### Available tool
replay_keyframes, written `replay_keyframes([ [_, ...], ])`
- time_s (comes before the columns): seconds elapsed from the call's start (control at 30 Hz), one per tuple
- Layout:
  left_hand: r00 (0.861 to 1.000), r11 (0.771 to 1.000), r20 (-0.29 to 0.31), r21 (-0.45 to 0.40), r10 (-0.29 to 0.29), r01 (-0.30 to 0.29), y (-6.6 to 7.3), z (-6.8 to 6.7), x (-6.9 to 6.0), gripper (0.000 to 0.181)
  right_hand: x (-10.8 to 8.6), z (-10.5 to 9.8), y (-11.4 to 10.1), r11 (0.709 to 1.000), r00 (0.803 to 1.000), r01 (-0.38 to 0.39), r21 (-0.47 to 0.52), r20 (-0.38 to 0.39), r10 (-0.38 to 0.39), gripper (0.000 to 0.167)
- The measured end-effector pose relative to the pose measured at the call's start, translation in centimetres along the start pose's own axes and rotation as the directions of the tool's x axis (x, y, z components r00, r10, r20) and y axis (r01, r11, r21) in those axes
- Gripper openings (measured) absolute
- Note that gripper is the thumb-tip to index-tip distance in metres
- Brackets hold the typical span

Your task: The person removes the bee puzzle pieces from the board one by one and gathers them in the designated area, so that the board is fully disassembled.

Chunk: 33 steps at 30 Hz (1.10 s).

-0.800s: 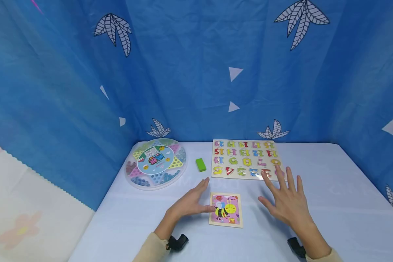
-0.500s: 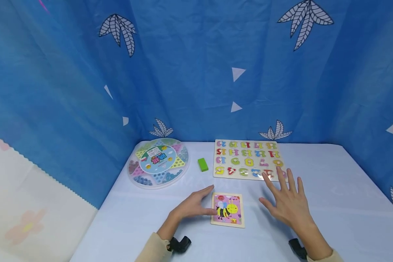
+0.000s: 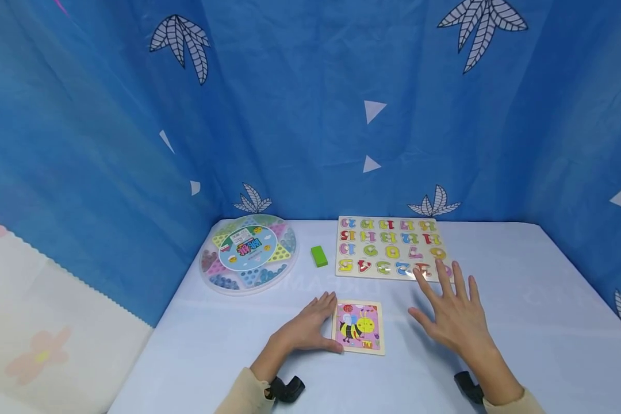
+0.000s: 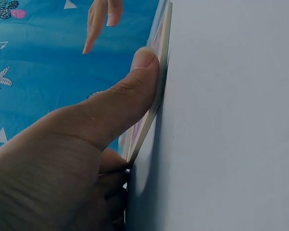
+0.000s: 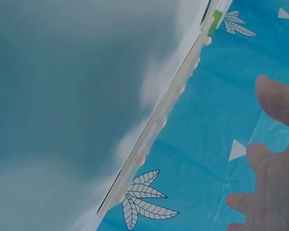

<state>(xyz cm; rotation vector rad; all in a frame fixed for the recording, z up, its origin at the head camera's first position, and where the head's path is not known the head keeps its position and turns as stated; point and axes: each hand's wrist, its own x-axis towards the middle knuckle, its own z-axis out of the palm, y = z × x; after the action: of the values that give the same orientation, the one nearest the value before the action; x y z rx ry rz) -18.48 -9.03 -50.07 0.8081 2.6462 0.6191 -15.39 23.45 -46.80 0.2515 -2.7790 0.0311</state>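
A small square wooden bee puzzle (image 3: 364,326) lies flat near the front of the table in the head view. My left hand (image 3: 306,326) is at its left side, fingers fairly straight along the far left corner and thumb at the near left corner. The left wrist view shows the left thumb (image 4: 120,103) over the puzzle's light wooden edge (image 4: 147,126); the other fingers are partly hidden below. My right hand (image 3: 457,319) hovers with spread fingers, right of the bee puzzle and over the near right corner of a number puzzle board (image 3: 356,255). It holds nothing.
A round marble board game (image 3: 249,255) in a clear case sits at the back left. A green block (image 3: 318,256) lies between it and the number board. A blue patterned curtain (image 3: 310,115) hangs behind and along both sides of the white-covered table (image 3: 517,310).
My left hand has lowered toward the bee puzzle; its thumb moved from over the picture to the near left corner. The right hand hovers much as before.
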Motion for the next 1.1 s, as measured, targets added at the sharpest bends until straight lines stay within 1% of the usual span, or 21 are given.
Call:
replay_keyframes([
  [0.1, 1.000, 1.000, 0.020, -0.002, -0.003, 0.003, 0.0, -0.1, 0.0, 0.114, 0.1, -0.1, 0.0, 1.000, 1.000, 0.000, -0.005, 0.012, 0.000, 0.090],
  [0.27, 0.999, 1.000, 0.032, -0.012, 0.005, -0.005, 0.0, 0.0, -0.1, 0.114, 0.0, -0.5, -0.1, 1.000, 0.999, -0.010, 0.005, 0.047, 0.010, 0.089],
  [0.43, 1.000, 1.000, 0.021, 0.000, 0.009, -0.009, -0.1, 0.2, -0.1, 0.115, 0.3, -1.2, -0.6, 0.999, 0.997, -0.032, 0.029, 0.076, 0.030, 0.087],
  [0.5, 1.000, 1.000, 0.014, 0.007, 0.011, -0.011, -0.2, 0.2, -0.1, 0.115, 0.7, -1.5, -0.8, 0.998, 0.994, -0.037, 0.041, 0.105, 0.033, 0.085],
  [0.57, 1.000, 1.000, 0.017, 0.012, 0.012, -0.012, -0.2, 0.2, -0.2, 0.114, 1.1, -1.8, -1.3, 0.998, 0.988, -0.038, 0.056, 0.149, 0.029, 0.083],
  [0.63, 1.000, 1.000, 0.023, 0.008, 0.012, -0.012, -0.2, 0.1, -0.2, 0.113, 1.5, -2.1, -1.8, 0.995, 0.981, -0.033, 0.098, 0.192, 0.014, 0.078],
  [0.7, 1.000, 1.000, 0.028, 0.011, 0.008, -0.009, -0.1, 0.1, -0.3, 0.112, 2.0, -2.4, -2.5, 0.986, 0.974, -0.034, 0.163, 0.227, -0.004, 0.068],
  [0.77, 0.999, 1.000, 0.033, 0.003, 0.000, 0.000, 0.0, 0.0, -0.2, 0.112, 2.4, -2.6, -3.1, 0.968, 0.968, -0.037, 0.248, 0.249, -0.027, 0.056],
  [0.87, 0.999, 1.000, 0.038, -0.013, -0.017, 0.018, 0.3, -0.1, -0.2, 0.111, 3.2, -2.6, -4.1, 0.924, 0.960, -0.046, 0.380, 0.274, -0.065, 0.043],
  [1.0, 0.998, 0.999, 0.049, -0.025, -0.044, 0.045, 0.7, -0.3, -0.2, 0.111, 4.3, -2.3, -5.5, 0.862, 0.946, -0.048, 0.505, 0.300, -0.123, 0.040],
  [1.1, 0.997, 0.998, 0.058, -0.017, -0.058, 0.059, 0.9, -0.5, -0.2, 0.110, 5.0, -1.9, -6.4, 0.825, 0.937, -0.044, 0.563, 0.310, -0.161, 0.041],
])
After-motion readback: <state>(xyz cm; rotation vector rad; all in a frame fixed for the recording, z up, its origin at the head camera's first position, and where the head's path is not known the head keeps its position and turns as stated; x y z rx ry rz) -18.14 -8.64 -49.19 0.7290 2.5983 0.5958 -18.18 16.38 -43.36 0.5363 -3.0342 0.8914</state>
